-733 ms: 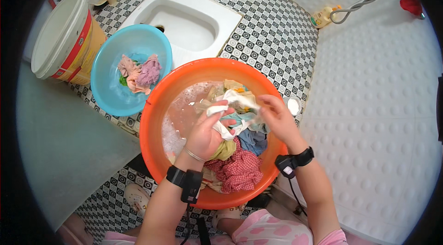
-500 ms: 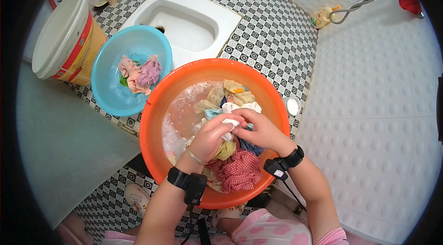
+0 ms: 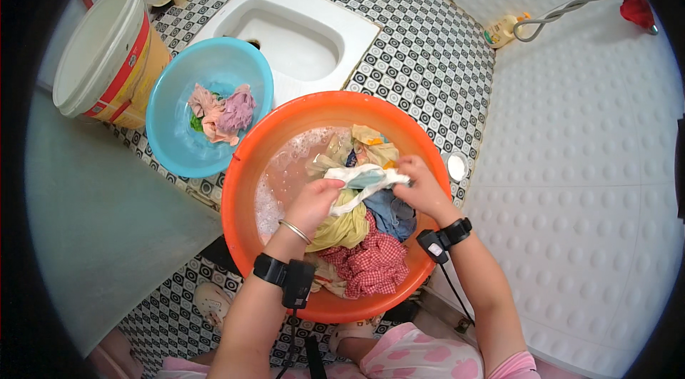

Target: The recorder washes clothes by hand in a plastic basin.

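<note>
Head view: one big orange tub (image 3: 407,129) is in the middle. One blue basin (image 3: 165,129) is at the upper left. One red checked cloth (image 3: 371,265) lies low in the tub. One white cloth (image 3: 389,178) is near the frame's middle. Two hands, the left hand (image 3: 312,205) and right hand (image 3: 426,190), have fingers pinched on it.

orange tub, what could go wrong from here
The white cloth held between the left hand and right hand could pick up dye if the red checked cloth bleeds. The black wrist devices might get splashed by the soapy water. The small round white container just outside the orange tub could be knocked.
</note>
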Action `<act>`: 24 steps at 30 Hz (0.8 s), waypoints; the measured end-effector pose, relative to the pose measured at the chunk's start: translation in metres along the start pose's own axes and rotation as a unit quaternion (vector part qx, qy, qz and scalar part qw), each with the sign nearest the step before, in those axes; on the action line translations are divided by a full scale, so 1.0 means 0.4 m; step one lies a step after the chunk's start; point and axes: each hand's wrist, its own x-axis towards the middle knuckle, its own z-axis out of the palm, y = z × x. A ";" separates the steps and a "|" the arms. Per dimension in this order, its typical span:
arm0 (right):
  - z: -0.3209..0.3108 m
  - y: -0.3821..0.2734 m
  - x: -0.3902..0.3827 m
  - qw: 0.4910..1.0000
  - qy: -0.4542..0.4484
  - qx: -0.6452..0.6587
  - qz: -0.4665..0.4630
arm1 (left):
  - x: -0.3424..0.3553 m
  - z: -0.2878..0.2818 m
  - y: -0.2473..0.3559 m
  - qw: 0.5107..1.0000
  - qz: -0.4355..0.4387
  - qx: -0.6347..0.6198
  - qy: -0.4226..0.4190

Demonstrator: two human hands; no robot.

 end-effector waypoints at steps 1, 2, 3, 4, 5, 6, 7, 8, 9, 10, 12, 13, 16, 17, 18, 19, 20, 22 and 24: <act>-0.017 -0.018 0.008 1.000 -0.001 -0.003 0.002 | 0.003 0.023 -0.007 1.000 -0.004 0.018 0.016; -0.032 -0.030 0.013 0.982 -0.007 0.169 0.087 | -0.004 0.046 0.003 0.998 -0.053 -0.006 0.027; -0.045 -0.043 0.014 0.928 -0.011 0.333 0.169 | -0.012 0.080 0.016 0.998 -0.054 -0.008 0.024; -0.058 -0.061 0.007 0.896 -0.014 0.397 0.196 | -0.018 0.122 0.033 0.981 -0.126 -0.148 0.006; -0.048 -0.102 0.007 0.896 -0.017 0.399 0.194 | -0.021 0.143 0.043 0.940 -0.193 -0.282 -0.002; -0.027 -0.153 0.007 0.912 0.000 0.370 0.179 | -0.012 0.156 0.033 0.940 -0.192 -0.282 0.001; 0.005 -0.199 0.006 0.925 0.016 0.344 0.160 | -0.004 0.159 0.012 0.920 -0.135 -0.365 -0.042; 0.042 -0.225 -0.005 0.968 0.027 0.244 0.051 | 0.013 0.161 -0.021 0.888 -0.079 -0.445 -0.091; 0.073 -0.251 -0.009 0.987 0.036 0.142 -0.063 | 0.040 0.149 -0.072 0.894 -0.036 -0.435 -0.101; 0.056 -0.284 -0.011 0.989 -0.018 0.066 -0.130 | 0.037 0.140 -0.077 0.855 -0.024 -0.484 -0.186; 0.079 -0.278 -0.035 0.993 -0.029 0.059 -0.100 | 0.029 0.155 -0.090 0.867 -0.060 -0.472 -0.148; 0.087 -0.251 -0.043 0.995 -0.025 0.033 -0.087 | 0.016 0.171 -0.071 0.871 -0.078 -0.466 -0.132; 0.093 -0.153 -0.027 0.996 0.084 -0.001 0.013 | 0.004 0.202 -0.070 0.921 -0.088 -0.367 -0.091; 0.089 -0.147 -0.026 0.996 0.084 0.001 0.012 | 0.004 0.191 -0.078 0.922 -0.087 -0.367 -0.090; 0.084 -0.145 -0.025 0.996 0.079 -0.002 0.044 | 0.004 0.179 -0.085 0.947 -0.086 -0.298 -0.083; 0.076 -0.140 -0.023 0.994 0.073 -0.006 0.077 | 0.002 0.172 -0.085 0.967 -0.084 -0.229 -0.077; 0.060 -0.138 -0.015 0.990 0.086 -0.004 0.115 | 0.010 0.165 -0.073 0.991 -0.080 -0.101 -0.041; -0.007 -0.106 -0.012 0.977 0.068 0.118 0.165 | 0.031 0.150 -0.076 0.999 0.002 -0.032 -0.015; -0.072 -0.136 0.001 0.951 0.019 0.229 0.209 | 0.052 0.116 -0.099 0.983 0.161 0.093 0.001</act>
